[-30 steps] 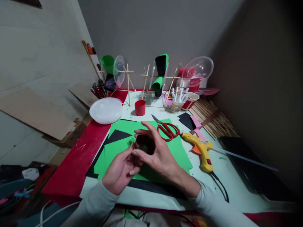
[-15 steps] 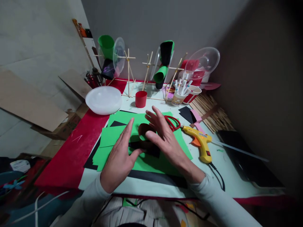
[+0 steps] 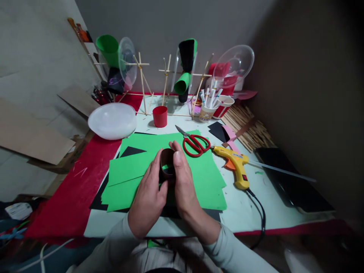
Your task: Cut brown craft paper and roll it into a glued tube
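Observation:
A dark brown paper tube stands upright over the green sheets, its open top facing me. My left hand presses against its left side, while my right hand cups the right side, so the tube is held between both palms. Its lower part is hidden by my fingers. Under my hands lie stacked green paper sheets with a black paper piece among them. Red-handled scissors rest just beyond my right hand, blades pointing away to the left.
To the right lies a yellow glue gun with a cord, near a black flat object. A red paper ring, a whitish plastic lid, stick frames and a cup of rolled paper sticks stand behind.
Both hands have closed in from either side of the tube and now press on it. The view has shifted slightly, and the scissors show in full.

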Tool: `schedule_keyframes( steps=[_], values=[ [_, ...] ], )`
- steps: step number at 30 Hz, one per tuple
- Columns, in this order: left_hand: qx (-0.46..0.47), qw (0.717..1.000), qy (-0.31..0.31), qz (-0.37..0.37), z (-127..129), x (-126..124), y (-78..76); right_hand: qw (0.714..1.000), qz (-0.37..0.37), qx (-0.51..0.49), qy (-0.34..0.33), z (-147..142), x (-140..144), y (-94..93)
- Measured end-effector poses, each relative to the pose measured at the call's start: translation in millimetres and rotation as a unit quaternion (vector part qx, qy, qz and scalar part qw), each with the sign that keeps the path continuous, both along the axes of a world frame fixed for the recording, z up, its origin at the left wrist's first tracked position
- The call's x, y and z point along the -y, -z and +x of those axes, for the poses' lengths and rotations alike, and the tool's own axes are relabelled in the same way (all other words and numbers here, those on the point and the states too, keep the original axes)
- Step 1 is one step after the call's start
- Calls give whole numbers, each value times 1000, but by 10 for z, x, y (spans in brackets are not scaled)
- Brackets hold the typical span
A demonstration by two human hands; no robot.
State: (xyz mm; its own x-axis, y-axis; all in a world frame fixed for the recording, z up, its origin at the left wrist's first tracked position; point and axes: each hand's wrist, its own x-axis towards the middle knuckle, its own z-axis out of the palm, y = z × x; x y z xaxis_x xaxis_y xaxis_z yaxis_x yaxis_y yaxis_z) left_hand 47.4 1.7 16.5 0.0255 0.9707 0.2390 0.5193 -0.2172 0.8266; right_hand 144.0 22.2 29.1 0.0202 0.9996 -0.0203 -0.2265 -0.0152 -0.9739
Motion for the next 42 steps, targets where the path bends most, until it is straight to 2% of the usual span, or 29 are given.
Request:
schedule_keyframes(
  steps=[8,17,22,25,27,29,32,34,35,36,38,42],
  values=[
    [-12,999,-17,27,16,17,-18,997,27,66,-4,6,-26,-3],
    [-36,999,-5,17,-37,-22,11,992,37,106,-58,52,-142,52],
    [-21,1000,-15,0,-31,-32,-22,990,34,106,-83,251,-199,-36],
    [-10,1000,-22,-6,-22,-35,-48,980,63,167,-90,445,-199,-114],
    [-6,1000,-22,-8,-23,-32,-51,954,126,246,-115,554,-194,-164],
    [-7,1000,-16,-10,-34,-29,-41,906,226,323,-153,624,-205,-221],
    [-17,1000,-7,-20,-70,-31,-10,790,365,434,-233,656,-275,-329],
    [-23,999,-12,-29,-100,-42,13,714,399,500,-284,647,-343,-400],
    [-24,999,-17,-32,-114,-50,22,687,404,522,-304,639,-377,-429],
    [-25,999,-23,-35,-127,-59,31,670,405,536,-316,631,-406,-451],
    [-24,999,-32,-36,-151,-76,44,655,410,544,-327,615,-444,-472],
    [-23,998,-46,-18,-223,-59,69,656,418,542,-318,600,-437,-464]
  ],
)
